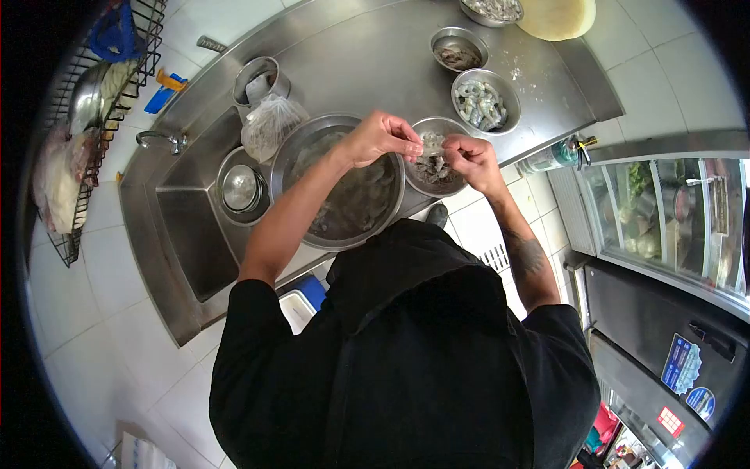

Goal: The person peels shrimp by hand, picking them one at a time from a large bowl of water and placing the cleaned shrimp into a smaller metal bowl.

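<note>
My left hand [381,141] and my right hand [473,162] are raised close together, both pinching a translucent grey shrimp [432,144] between them. Right below is a steel bowl [412,181] with greyish scraps in it, which look like shrimp shells. Under my left forearm stands a large steel basin [279,184] of cloudy water with whole shrimp. Just beyond my right hand, a smaller bowl [516,105] holds pale, glossy shrimp that look peeled. The fingertips partly cover the shrimp I hold.
Farther back are a bowl of darker scraps [458,56], another bowl [494,9] and a round yellowish board [558,17]. A plastic bag [271,125] and a steel pot [262,80] stand left, near the sink [195,234] and tap [164,141]. A glass-fronted fridge [664,207] is at right.
</note>
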`<state>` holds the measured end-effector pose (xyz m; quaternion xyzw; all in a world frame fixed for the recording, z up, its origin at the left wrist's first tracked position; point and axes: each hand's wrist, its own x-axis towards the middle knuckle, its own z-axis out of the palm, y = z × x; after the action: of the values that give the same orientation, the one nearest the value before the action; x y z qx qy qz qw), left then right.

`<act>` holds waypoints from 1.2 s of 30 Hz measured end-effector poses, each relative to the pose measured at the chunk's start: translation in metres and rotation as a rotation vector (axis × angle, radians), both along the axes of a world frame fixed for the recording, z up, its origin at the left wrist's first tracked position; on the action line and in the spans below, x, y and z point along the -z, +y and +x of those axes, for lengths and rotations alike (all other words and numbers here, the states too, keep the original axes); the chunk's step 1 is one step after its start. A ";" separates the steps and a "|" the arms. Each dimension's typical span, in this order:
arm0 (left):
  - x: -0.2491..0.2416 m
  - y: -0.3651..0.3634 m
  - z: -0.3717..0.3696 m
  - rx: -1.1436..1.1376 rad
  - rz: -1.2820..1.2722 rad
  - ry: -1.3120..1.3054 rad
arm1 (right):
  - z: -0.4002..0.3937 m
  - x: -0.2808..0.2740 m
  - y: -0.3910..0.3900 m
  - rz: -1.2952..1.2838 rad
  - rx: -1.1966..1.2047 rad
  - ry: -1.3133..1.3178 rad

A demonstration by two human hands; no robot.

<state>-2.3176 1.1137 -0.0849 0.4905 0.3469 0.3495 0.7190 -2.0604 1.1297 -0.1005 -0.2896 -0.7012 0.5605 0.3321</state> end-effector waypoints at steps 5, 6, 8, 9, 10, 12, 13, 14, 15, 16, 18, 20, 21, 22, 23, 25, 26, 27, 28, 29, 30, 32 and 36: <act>0.011 0.001 -0.019 -0.126 0.016 -0.047 | 0.033 0.035 0.026 -0.050 0.191 -0.086; 0.014 0.001 -0.016 -0.119 0.012 -0.045 | 0.031 0.042 0.027 -0.054 0.198 -0.084; 0.016 0.003 -0.005 -0.124 0.026 0.076 | 0.017 0.042 0.025 0.791 0.231 -0.465; 0.018 0.005 -0.001 -0.109 0.033 0.081 | 0.010 0.040 0.022 0.793 0.248 -0.466; 0.023 0.006 0.003 -0.097 0.061 0.098 | 0.000 0.030 0.016 0.264 0.235 -0.363; 0.025 0.003 0.013 -0.078 0.109 0.122 | -0.016 0.012 0.005 -0.274 0.223 -0.234; 0.024 0.002 0.019 -0.062 0.106 0.125 | -0.022 0.002 0.002 -0.360 0.172 -0.173; 0.023 0.000 0.025 -0.073 0.150 0.149 | -0.024 -0.001 -0.001 -0.444 0.120 -0.110; 0.022 -0.003 0.029 -0.085 0.194 0.171 | -0.023 0.001 -0.001 -0.450 0.134 -0.103; 0.030 -0.005 0.029 -0.076 0.338 0.336 | -0.022 0.005 0.003 -0.502 0.135 -0.075; -0.006 -0.013 0.034 -0.012 0.589 0.616 | -0.021 0.006 0.008 -0.554 0.141 -0.039; -0.012 -0.019 0.038 -0.045 0.924 0.847 | -0.019 0.002 0.010 -0.583 0.079 -0.042; -0.013 -0.021 0.041 -0.040 0.924 0.849 | -0.018 0.001 0.011 -0.585 0.081 -0.037; -0.013 -0.022 0.043 -0.084 0.940 0.852 | -0.017 -0.001 0.012 -0.572 0.089 -0.047; -0.015 -0.023 0.046 -0.127 0.955 0.855 | -0.016 -0.004 0.012 -0.560 0.098 -0.058; -0.021 -0.021 0.048 -0.104 0.928 0.848 | -0.014 -0.011 0.012 -0.531 0.098 -0.073; -0.023 -0.020 0.049 -0.087 0.903 0.839 | -0.013 -0.014 0.011 -0.496 0.097 -0.092; -0.021 -0.019 0.049 -0.084 0.900 0.840 | -0.013 -0.015 0.010 -0.500 0.097 -0.090; -0.019 -0.017 0.050 -0.061 0.880 0.849 | -0.014 -0.017 0.009 -0.477 0.097 -0.118; -0.018 -0.017 0.050 -0.039 0.861 0.858 | -0.014 -0.018 0.008 -0.454 0.097 -0.147; -0.016 -0.017 0.050 -0.037 0.862 0.858 | -0.014 -0.015 0.008 -0.454 0.099 -0.145; -0.016 -0.017 0.047 -0.035 0.803 0.739 | -0.013 -0.010 0.007 -0.480 0.116 -0.137; -0.018 -0.021 0.042 0.035 0.693 0.812 | -0.004 -0.003 0.004 -0.515 0.172 -0.113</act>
<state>-2.2753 1.0931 -0.0670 0.8006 0.4532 0.2136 0.3286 -2.0649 1.1341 -0.0976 -0.4540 -0.5257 0.6729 0.2543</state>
